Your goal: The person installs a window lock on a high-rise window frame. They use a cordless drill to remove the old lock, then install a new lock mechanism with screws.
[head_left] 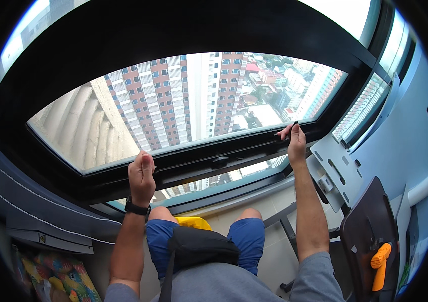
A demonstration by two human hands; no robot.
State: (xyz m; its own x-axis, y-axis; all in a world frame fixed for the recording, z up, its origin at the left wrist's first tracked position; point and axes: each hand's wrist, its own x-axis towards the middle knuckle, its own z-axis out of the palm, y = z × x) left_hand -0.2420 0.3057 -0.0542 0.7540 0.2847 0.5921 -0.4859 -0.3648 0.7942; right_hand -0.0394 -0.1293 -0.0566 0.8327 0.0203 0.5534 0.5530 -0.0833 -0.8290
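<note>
Both arms are stretched forward and up, bare from the short sleeves. The left hand (141, 177) is curled into a loose fist, a dark watch on its wrist. The right hand (295, 139) is raised higher, fingers pinched together.

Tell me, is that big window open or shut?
Open a little: the window sash tilts outward, leaving a gap below where buildings show. Both hands, left and right, grip it.

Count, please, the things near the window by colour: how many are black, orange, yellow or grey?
Black: 3 (window frame, wristwatch on the left hand, waist bag)
Orange: 1 (tool handle)
Yellow: 1 (cloth between the knees)
Grey: 1 (metal bracket plate below the right hand)
Total: 6
</note>
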